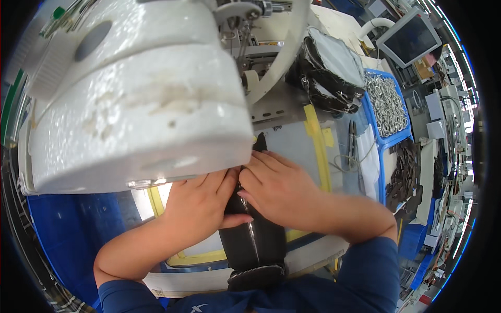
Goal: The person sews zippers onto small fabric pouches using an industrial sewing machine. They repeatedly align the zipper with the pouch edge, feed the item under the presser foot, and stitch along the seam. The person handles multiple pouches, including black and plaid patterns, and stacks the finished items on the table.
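A long black zippered piece (235,239) runs from my body toward the sewing machine, a metal-toothed zipper along its middle. My left hand (201,201) holds its left side, thumb stretched across near the zipper; some of the fingertips are hidden under the white machine head (151,115). On the other side my right hand (279,188) grips the piece, thumb beside the zipper and fingers close together over the far part. The two hands nearly meet in front of the machine. A curved zipper edge (255,272) shows at the piece's near end.
Yellow tape (317,146) marks the table top. Black bundled pieces (331,73) lie behind on the right. Beside them stand a blue tray of metal hardware (387,104) and another with dark scraps (402,172). Tweezers (352,138) rest nearby; a blue bin (78,229) is at left.
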